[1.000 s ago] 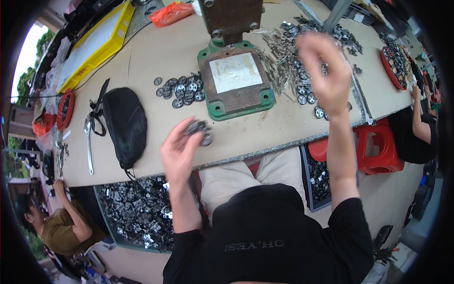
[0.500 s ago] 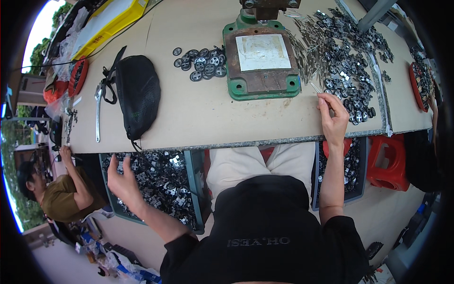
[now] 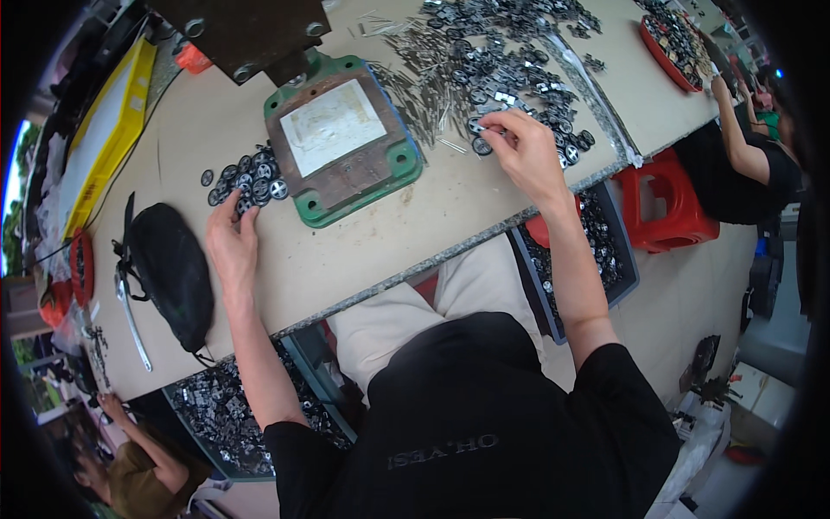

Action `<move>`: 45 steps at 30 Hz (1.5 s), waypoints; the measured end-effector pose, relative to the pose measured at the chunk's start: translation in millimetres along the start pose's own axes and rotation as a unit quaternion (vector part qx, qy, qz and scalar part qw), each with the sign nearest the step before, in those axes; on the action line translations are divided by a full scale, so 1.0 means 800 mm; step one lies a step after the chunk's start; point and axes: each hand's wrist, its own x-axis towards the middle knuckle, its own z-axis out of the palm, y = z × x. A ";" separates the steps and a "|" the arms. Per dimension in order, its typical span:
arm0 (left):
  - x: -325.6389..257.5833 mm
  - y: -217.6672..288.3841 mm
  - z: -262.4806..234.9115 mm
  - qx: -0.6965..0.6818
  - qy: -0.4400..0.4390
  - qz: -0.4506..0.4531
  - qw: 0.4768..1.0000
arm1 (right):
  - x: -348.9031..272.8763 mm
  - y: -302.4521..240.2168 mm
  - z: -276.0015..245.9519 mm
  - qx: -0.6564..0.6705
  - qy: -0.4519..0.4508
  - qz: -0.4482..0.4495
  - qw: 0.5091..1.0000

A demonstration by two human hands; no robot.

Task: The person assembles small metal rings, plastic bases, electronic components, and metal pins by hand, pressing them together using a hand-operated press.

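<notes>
My left hand (image 3: 232, 238) reaches to a small pile of black wheels with silver spokes (image 3: 259, 169), thumb and index finger closing round one wheel (image 3: 243, 206) at its near edge. On the right, my right hand (image 3: 526, 156) has its fingertips pinched at a similar wheel (image 3: 475, 126), beside a heap of dark wheeled parts (image 3: 540, 82). Thin metal pins (image 3: 424, 86) lie scattered left of that heap. Between my hands stands a green press base (image 3: 359, 203) with a pale sheet (image 3: 333, 125) on its plate.
The dark press head (image 3: 251, 35) overhangs the base. A black pouch (image 3: 175, 277) and a wrench (image 3: 134, 333) lie at left. Bins of parts (image 3: 246, 415) (image 3: 618, 303) and a red stool (image 3: 666, 203) stand below the table edge. Other people sit at both sides.
My left hand has risen from over the bin to the wheel pile on the table. My right hand has moved among the wheels near the pins. The view has turned and shifted.
</notes>
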 end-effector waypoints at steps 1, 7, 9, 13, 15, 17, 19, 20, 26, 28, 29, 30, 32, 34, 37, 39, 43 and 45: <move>-0.001 0.001 0.002 -0.023 0.004 -0.009 1.000 | 0.005 0.003 -0.001 -0.020 -0.040 -0.022 0.999; -0.007 0.014 -0.001 -0.068 0.000 -0.089 0.994 | 0.021 -0.009 0.030 -0.145 -0.155 -0.001 0.977; -0.010 0.016 -0.002 -0.124 0.004 -0.114 0.986 | 0.023 -0.012 0.035 -0.170 -0.170 0.014 0.970; -0.020 0.024 -0.001 -0.199 0.068 -0.077 0.975 | 0.020 -0.010 0.038 -0.188 -0.160 -0.016 0.969; -0.033 0.048 -0.001 -0.414 0.031 -0.059 0.908 | 0.017 -0.008 0.036 -0.173 -0.130 -0.041 0.975; -0.052 0.077 0.002 -0.596 -0.097 -0.084 0.793 | 0.014 -0.015 0.032 -0.048 -0.097 -0.026 0.994; -0.068 0.106 0.014 -0.712 -0.190 -0.119 0.665 | 0.004 -0.037 0.028 0.093 -0.126 0.015 0.987; -0.076 0.117 0.021 -0.733 -0.215 -0.138 0.630 | -0.005 -0.049 0.026 0.229 -0.148 0.062 0.960; -0.107 0.139 0.064 -0.816 -0.252 -0.176 0.490 | -0.057 -0.072 0.052 0.461 -0.171 0.106 0.864; -0.112 0.141 0.068 -0.821 -0.255 -0.182 0.477 | -0.064 -0.069 0.062 0.509 -0.172 0.104 0.837; -0.114 0.143 0.070 -0.818 -0.249 -0.189 0.483 | -0.067 -0.070 0.064 0.521 -0.167 0.117 0.829; -0.115 0.142 0.071 -0.819 -0.248 -0.190 0.482 | -0.069 -0.069 0.064 0.520 -0.168 0.118 0.829; -0.117 0.140 0.073 -0.804 -0.255 -0.193 0.502 | -0.071 -0.068 0.065 0.507 -0.172 0.129 0.835; -0.118 0.140 0.073 -0.805 -0.250 -0.202 0.499 | -0.072 -0.071 0.064 0.496 -0.167 0.128 0.842; -0.121 0.139 0.076 -0.799 -0.236 -0.199 0.515 | -0.078 -0.072 0.068 0.411 -0.124 0.035 0.903; -0.122 0.142 0.077 -0.794 -0.226 -0.188 0.532 | -0.083 -0.073 0.070 0.327 -0.083 -0.056 0.940; -0.120 0.148 0.081 -0.791 -0.226 -0.195 0.534 | -0.085 -0.074 0.068 0.299 -0.043 -0.074 0.951; -0.118 0.149 0.082 -0.802 -0.237 -0.200 0.510 | -0.086 -0.073 0.071 0.312 -0.055 -0.049 0.947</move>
